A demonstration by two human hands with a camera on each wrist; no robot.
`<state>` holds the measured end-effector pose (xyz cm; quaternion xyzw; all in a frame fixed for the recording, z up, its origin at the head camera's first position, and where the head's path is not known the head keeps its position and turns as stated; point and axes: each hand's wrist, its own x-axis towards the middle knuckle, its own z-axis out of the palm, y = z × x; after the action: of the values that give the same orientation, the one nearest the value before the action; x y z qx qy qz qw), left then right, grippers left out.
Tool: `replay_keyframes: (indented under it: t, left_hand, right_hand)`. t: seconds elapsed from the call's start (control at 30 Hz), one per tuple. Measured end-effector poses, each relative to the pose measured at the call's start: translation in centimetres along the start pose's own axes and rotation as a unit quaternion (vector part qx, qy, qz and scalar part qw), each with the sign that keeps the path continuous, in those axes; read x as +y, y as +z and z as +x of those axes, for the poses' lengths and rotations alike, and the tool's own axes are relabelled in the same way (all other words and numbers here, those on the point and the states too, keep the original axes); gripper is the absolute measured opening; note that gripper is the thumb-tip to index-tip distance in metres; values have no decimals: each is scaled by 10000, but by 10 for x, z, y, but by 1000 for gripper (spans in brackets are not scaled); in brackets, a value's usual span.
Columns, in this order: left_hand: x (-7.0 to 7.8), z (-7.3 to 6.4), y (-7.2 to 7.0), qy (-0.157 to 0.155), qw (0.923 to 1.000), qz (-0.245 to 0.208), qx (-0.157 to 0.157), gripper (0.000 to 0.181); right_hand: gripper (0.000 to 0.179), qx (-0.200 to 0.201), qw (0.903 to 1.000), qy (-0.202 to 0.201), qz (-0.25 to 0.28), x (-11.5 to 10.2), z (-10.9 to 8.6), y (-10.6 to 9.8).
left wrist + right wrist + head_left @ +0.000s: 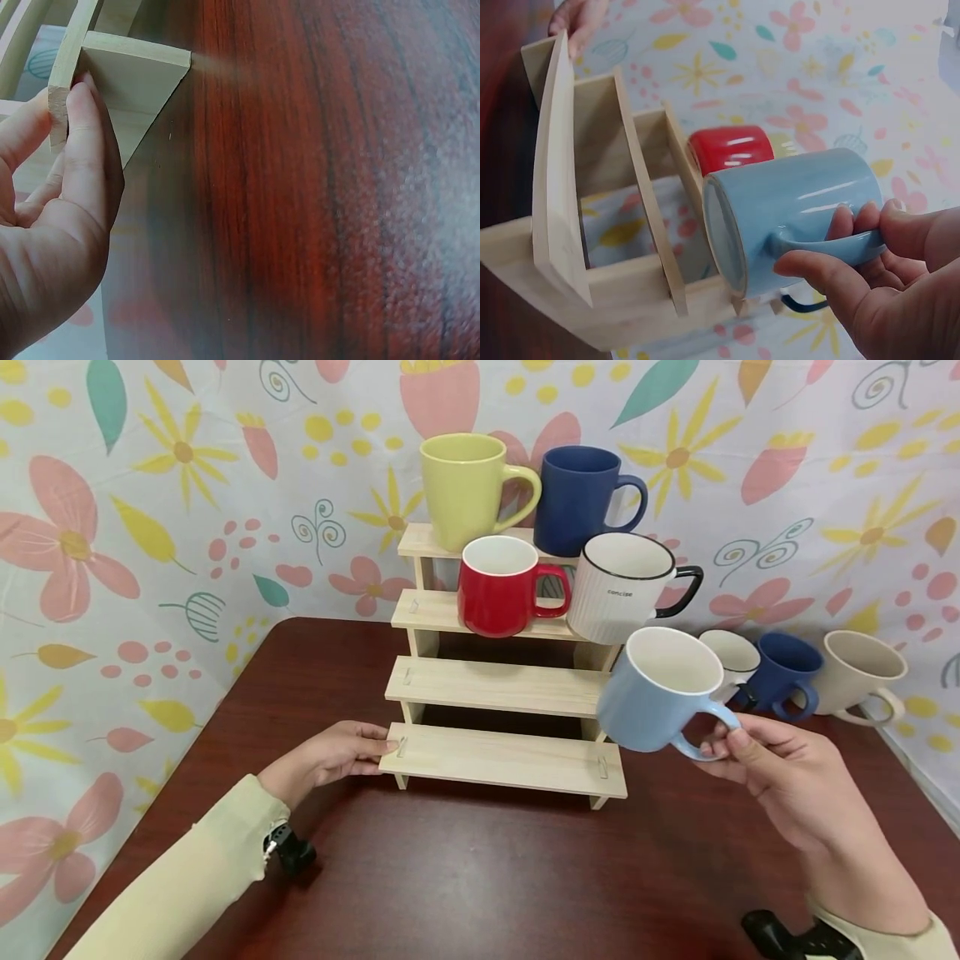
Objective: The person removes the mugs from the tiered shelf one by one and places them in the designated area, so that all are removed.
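My right hand (795, 777) grips a light blue mug (660, 689) by its handle and holds it in the air at the right side of a stepped wooden rack (502, 760). In the right wrist view the fingers curl round the mug's handle (829, 246). My left hand (341, 753) pinches the left end of the lowest shelf, thumb on top and fingers beneath, as the left wrist view shows at the board's end (58, 112). A yellow mug (465, 493) and a dark blue mug (576, 502) stand on the top shelf. Below them are a red mug (498, 587) and a white ribbed mug (618, 589) with black rim.
On the table's right rear stand a small white mug (726, 660), another dark blue mug (783, 672) and a beige mug (858, 672). A floral cloth (187, 527) hangs behind the dark wooden table (465, 877). The lower two shelves bear no mugs.
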<state>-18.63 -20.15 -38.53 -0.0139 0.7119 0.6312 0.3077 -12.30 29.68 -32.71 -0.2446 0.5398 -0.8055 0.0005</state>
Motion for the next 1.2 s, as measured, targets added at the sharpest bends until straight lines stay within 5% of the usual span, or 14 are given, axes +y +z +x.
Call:
replay_keyframes:
  t: [0.7,1.2]
  left_hand:
    - [3,-1,0,-19,10000,-10,25,49]
    - [2,-1,1,2,10000,12,-9,49]
  right_hand:
    - [39,323,9991,-259,96,-3,-3,-28]
    - [31,1146,9919,426,-354,4,-2,-39]
